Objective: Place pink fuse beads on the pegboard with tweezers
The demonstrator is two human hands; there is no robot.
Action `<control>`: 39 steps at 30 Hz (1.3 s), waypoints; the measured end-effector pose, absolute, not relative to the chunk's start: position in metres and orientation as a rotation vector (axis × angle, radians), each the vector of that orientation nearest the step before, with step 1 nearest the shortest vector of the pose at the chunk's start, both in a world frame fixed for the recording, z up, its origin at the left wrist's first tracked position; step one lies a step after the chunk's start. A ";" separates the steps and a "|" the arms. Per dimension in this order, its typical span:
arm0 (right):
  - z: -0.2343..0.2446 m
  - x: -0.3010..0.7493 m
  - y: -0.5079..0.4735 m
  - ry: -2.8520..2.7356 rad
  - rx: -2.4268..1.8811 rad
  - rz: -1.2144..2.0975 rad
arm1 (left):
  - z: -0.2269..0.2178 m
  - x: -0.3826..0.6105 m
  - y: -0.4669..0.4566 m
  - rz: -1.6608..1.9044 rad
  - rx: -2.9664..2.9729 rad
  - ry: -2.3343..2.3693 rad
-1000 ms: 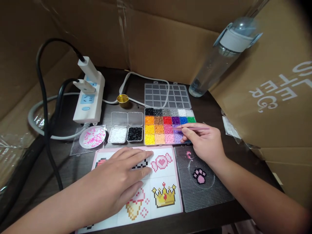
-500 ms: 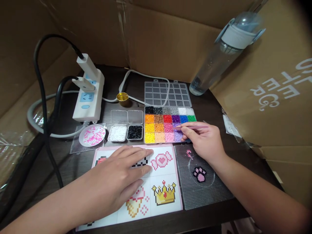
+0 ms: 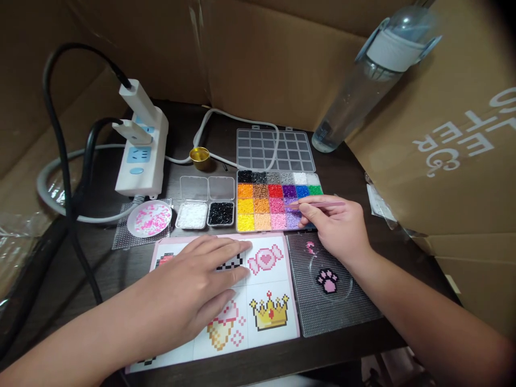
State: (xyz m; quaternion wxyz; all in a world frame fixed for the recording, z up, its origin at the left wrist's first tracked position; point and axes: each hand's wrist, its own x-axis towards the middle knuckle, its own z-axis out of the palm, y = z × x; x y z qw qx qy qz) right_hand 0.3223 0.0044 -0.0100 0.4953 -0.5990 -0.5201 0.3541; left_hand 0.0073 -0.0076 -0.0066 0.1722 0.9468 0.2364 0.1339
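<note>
My left hand [image 3: 189, 293] lies flat, fingers spread, on a pink-edged pattern card [image 3: 266, 306] printed with pixel pictures of a candy, a crown and an ice cream. My right hand [image 3: 338, 228] pinches pink tweezers [image 3: 318, 203], whose tip reaches into the purple compartments of an open bead box [image 3: 278, 207] filled with many colours. Below that hand lies a clear pegboard [image 3: 334, 301] carrying a black and pink paw made of beads [image 3: 327, 280] and a few pink beads.
A small white dish of pink beads [image 3: 149, 219], two little boxes of white and black beads [image 3: 205, 214], a gold cap [image 3: 200, 157], a power strip with plugs and cables [image 3: 139, 153], and a water bottle [image 3: 363, 80] leaning on cardboard walls surround the dark table.
The view has shifted slightly, so everything sits a little higher in frame. Both hands stay in much the same places, tweezers still over the purple beads.
</note>
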 end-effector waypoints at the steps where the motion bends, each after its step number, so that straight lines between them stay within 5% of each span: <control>1: -0.009 0.322 0.004 -1.257 -1.445 0.851 | -0.007 0.007 -0.007 0.382 2.692 0.667; 39: -0.014 0.360 -0.093 -1.316 -1.682 0.605 | -0.007 0.007 -0.004 0.347 2.685 0.651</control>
